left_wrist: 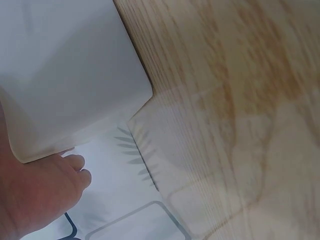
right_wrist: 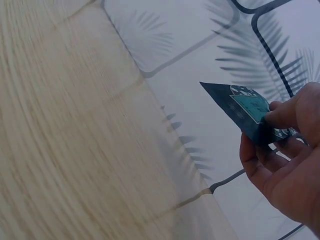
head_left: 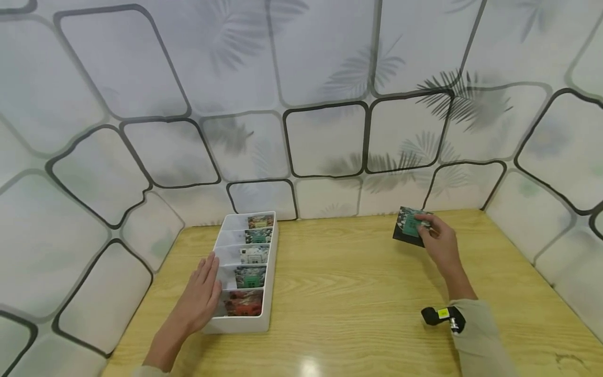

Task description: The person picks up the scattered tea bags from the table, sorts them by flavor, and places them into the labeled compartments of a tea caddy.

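My right hand [head_left: 443, 246] pinches a flat black sachet with a green label [head_left: 406, 237] over the back right of the table. In the right wrist view, the thumb of the right hand [right_wrist: 292, 165] lies on the face of the sachet [right_wrist: 235, 107], with fingers behind it. My left hand [head_left: 198, 293] lies with straight fingers along the left side of a white divided box [head_left: 235, 326]. The box holds sachets in separate compartments: red ones [head_left: 244, 303] nearest, then green [head_left: 250, 277], white [head_left: 254, 255], green [head_left: 258, 236] and orange [head_left: 260, 222].
The light wooden table [head_left: 348, 283] meets a patterned wall covering [head_left: 325, 139] at the back and sides. A small black wrist camera [head_left: 443, 316] is strapped over the right sleeve [head_left: 480, 340].
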Motion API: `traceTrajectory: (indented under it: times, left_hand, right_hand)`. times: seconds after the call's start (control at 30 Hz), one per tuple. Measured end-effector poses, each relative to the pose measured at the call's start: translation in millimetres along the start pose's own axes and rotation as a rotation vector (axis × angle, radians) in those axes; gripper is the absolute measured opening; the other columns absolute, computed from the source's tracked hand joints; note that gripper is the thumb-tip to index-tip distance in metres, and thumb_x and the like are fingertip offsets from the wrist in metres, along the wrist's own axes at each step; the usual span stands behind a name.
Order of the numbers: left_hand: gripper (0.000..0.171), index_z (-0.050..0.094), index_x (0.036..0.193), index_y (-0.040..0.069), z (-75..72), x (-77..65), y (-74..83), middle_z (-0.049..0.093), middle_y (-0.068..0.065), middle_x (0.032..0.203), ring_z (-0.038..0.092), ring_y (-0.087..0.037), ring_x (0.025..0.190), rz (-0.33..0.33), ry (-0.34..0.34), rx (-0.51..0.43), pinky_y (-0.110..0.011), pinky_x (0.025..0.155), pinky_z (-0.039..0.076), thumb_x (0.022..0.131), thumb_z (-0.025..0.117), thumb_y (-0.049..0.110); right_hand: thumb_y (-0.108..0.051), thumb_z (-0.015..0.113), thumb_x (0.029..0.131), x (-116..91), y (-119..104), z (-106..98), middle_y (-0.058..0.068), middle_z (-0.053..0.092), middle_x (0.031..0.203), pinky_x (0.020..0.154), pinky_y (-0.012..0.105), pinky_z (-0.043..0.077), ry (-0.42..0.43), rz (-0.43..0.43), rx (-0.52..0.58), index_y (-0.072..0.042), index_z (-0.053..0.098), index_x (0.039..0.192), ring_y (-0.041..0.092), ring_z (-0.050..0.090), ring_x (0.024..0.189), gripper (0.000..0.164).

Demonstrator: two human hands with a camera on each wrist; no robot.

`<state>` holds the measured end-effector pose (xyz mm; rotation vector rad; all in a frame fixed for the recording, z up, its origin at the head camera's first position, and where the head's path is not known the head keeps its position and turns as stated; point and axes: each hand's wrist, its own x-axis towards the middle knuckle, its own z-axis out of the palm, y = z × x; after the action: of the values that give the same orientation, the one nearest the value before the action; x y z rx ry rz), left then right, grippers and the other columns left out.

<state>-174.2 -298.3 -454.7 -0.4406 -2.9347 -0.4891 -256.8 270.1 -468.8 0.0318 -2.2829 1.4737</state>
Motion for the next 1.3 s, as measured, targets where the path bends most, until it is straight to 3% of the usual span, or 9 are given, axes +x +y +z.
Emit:
traceTrajectory:
  times: [0.27,0.63,0.73,0.9,0.97,1.13,1.3]
  left_hand:
    - [0.058,0.024,0.157,-0.013,1.2,1.4,0.2,0.017,-0.03,0.166,0.013,-0.052,0.151,0.003,-0.007,-0.01,-0.068,0.117,0.018,0.11,0.039,0.017]
    - [0.057,0.025,0.155,-0.015,0.3,0.2,-3.5,0.019,-0.032,0.164,0.016,-0.054,0.149,0.014,-0.011,0.028,-0.068,0.116,0.02,0.11,0.039,0.017]
    - [0.057,0.026,0.155,-0.015,1.6,-1.2,-3.5,0.019,-0.033,0.164,0.017,-0.055,0.149,0.008,-0.022,0.036,-0.069,0.116,0.02,0.109,0.04,0.017]
    - [0.058,0.025,0.156,-0.014,1.0,2.7,-4.5,0.018,-0.032,0.165,0.016,-0.054,0.15,0.02,-0.013,0.033,-0.069,0.116,0.02,0.11,0.039,0.018]
    - [0.058,0.025,0.156,-0.014,-0.4,4.3,-5.1,0.018,-0.031,0.165,0.016,-0.054,0.15,0.027,-0.004,0.033,-0.069,0.115,0.02,0.11,0.039,0.018]
    - [0.057,0.025,0.156,-0.014,-3.3,3.7,-4.5,0.018,-0.031,0.165,0.017,-0.053,0.15,0.015,-0.011,0.033,-0.07,0.115,0.019,0.11,0.039,0.018]
    - [0.058,0.024,0.157,-0.012,-1.5,3.5,-0.9,0.017,-0.029,0.166,0.014,-0.052,0.151,0.007,-0.036,0.025,-0.07,0.116,0.016,0.111,0.038,0.02]
  right_hand:
    - [-0.003,0.056,0.104,4,-5,11,0.027,0.059,0.137,0.076,0.008,0.047,-0.046,-0.064,0.028,0.006,0.063,0.133,0.007,0.06,0.108,0.031]
    - [-0.008,0.062,0.103,7,-39,53,0.019,0.066,0.128,0.078,0.012,0.05,-0.1,-0.128,0.044,-0.001,0.07,0.124,0.035,0.067,0.107,0.023]
    - [-0.009,0.063,0.103,7,-47,65,0.016,0.067,0.127,0.08,0.02,0.054,-0.124,-0.124,0.032,-0.004,0.071,0.123,0.033,0.068,0.107,0.023]
    - [-0.007,0.064,0.101,10,-61,82,0.013,0.069,0.125,0.086,0.044,0.058,-0.121,-0.142,0.031,-0.007,0.072,0.12,0.031,0.07,0.106,0.02]
    - [-0.007,0.063,0.102,11,-66,89,0.012,0.069,0.124,0.085,0.047,0.058,-0.126,-0.156,0.034,-0.008,0.072,0.119,0.03,0.071,0.104,0.02]
    - [-0.006,0.062,0.102,10,-74,106,0.01,0.07,0.122,0.071,0.04,0.057,-0.151,-0.184,0.038,-0.01,0.072,0.119,0.027,0.073,0.096,0.02]
    - [-0.005,0.063,0.101,8,-79,121,0.008,0.071,0.119,0.072,0.038,0.058,-0.161,-0.212,0.06,-0.01,0.073,0.117,0.024,0.074,0.093,0.02]
